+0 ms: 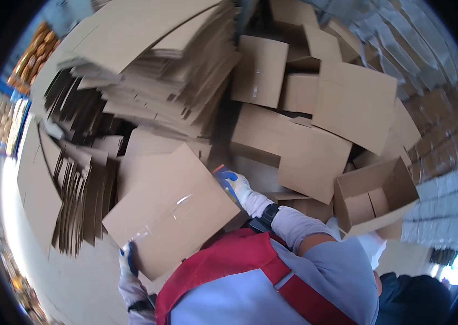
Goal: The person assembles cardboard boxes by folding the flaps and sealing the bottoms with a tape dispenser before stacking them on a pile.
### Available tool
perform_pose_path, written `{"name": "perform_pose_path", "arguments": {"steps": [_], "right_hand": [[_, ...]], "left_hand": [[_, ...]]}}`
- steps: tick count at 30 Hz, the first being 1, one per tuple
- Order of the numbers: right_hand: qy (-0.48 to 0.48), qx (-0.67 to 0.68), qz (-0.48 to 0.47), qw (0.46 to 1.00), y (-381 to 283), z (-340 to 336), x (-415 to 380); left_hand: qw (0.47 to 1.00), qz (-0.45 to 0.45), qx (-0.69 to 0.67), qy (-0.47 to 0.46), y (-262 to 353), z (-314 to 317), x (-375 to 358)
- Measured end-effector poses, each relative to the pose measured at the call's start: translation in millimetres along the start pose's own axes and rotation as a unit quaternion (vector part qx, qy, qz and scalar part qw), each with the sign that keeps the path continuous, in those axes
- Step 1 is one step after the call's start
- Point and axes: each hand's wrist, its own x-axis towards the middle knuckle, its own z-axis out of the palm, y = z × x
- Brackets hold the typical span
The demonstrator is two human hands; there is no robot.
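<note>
A closed cardboard box lies tilted in front of me, with strips of clear tape across its top face. My left hand, in a white glove with blue fingers, grips the box at its lower left corner. At the box's upper right edge is my right hand, gloved the same way. Its fingers are closed round a small object with an orange edge; I cannot tell what it is, as the hand covers most of it.
Tall stacks of flat cardboard stand ahead and to the left. On the right are several made-up boxes, one an open box. Wrapped stacks line the far right. Part of a person in dark clothing shows at lower right.
</note>
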Motion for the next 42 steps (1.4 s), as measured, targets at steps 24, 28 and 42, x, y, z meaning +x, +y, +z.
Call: {"name": "perform_pose_path", "arguments": {"steps": [24, 28, 42], "right_hand": [[0.473, -0.557, -0.638, 0.244, -433, -265, -267], [0.239, -0.278, -0.601, 0.710, -315, -217, -192], [-0.194, 0.004, -0.002, 0.981, -113, -119, -89]], "left_hand": [[0.720, 0.249, -0.209, -0.613, 285, 532, -63], [0.731, 0.388, 0.117, -0.548, 174, 466, -28], [0.940, -0.282, -0.103, 0.163, -136, 124, -31]]}}
